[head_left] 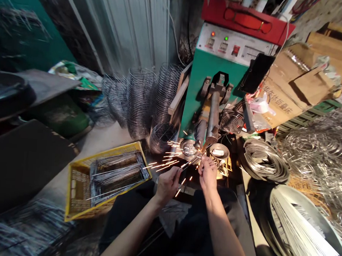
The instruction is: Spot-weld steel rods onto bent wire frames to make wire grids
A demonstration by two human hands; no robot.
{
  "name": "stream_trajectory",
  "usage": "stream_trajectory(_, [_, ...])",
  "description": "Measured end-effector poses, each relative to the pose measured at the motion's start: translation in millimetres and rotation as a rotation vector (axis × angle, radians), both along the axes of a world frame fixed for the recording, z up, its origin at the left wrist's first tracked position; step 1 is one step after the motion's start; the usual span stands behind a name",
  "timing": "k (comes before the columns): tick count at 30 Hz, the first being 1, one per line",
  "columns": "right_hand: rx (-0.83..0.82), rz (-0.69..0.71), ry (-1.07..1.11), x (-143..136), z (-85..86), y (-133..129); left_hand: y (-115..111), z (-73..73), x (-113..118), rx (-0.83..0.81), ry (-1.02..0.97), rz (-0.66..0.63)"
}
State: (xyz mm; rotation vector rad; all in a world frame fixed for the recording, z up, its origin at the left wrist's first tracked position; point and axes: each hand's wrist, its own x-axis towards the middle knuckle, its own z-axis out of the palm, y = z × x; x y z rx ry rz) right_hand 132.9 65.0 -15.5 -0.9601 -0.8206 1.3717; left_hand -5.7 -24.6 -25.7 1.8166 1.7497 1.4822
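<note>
**Hot work, very little margin**

From my end of the feed, the left hand (168, 185) pinches a thin, dark, straight metal rod (188, 163) between thumb and fingers; the rod slants up from that grip to just below the thick grey metal cylindrical arms (213, 117) of the boxy green metal machine with a red top (186, 117); the right hand (208, 173) has its fingertips drawn together close beside the contact point, though what sits between them I cannot tell.

My main worry is the orange streaks of sparks (171, 156); most fan out leftward, above the left hand and toward the yellow perforated plastic crate (69, 191) of metal rods, while a few drop between the hands; a stray one could burn bare skin or scorch the dark fabric trousers (126, 207); a flinch could then tilt the rod and spoil its contact; the right fingertips, being so near the arms, could be nipped or burned if they slid upward.

As for writing, the brown cardboard box (298, 90) carries dark Chinese characters, apparently ending 午休折叠床 (nap folding bed); the pale control panel (217, 45) has markings too small for me to read; I can make out no brand.
</note>
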Motion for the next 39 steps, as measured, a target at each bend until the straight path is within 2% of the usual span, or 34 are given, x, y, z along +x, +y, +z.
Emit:
stream_trajectory(9, [0.004,0.014,-0.061,7.4,4.3,-1.1,0.2,-1.7,3.1,0.018,0.021,-0.007])
stream_trajectory(13, [0.004,-0.011,-0.108,7.1,4.0,-0.7,3.8,-2.9,-2.9,0.023,-0.005,-0.033])
stream_trajectory(18, [0.018,-0.054,-0.16,10.4,1.6,2.7,17.7,-0.2,-9.8,0.006,-0.043,-0.087])
stream_trajectory(27, [0.005,-0.086,-0.082,19.7,-0.3,25.6,42.5,10.3,-1.3,0.061,-0.012,-0.129])
stream_trajectory(35, [0.059,-0.01,-0.134,23.5,-0.2,27.9,44.0,7.9,-6.4,-0.04,-0.013,-0.119])
stream_trajectory(39, [0.075,0.04,-0.203,34.1,3.7,27.0,47.8,7.8,-8.4,-0.039,0.004,-0.125])
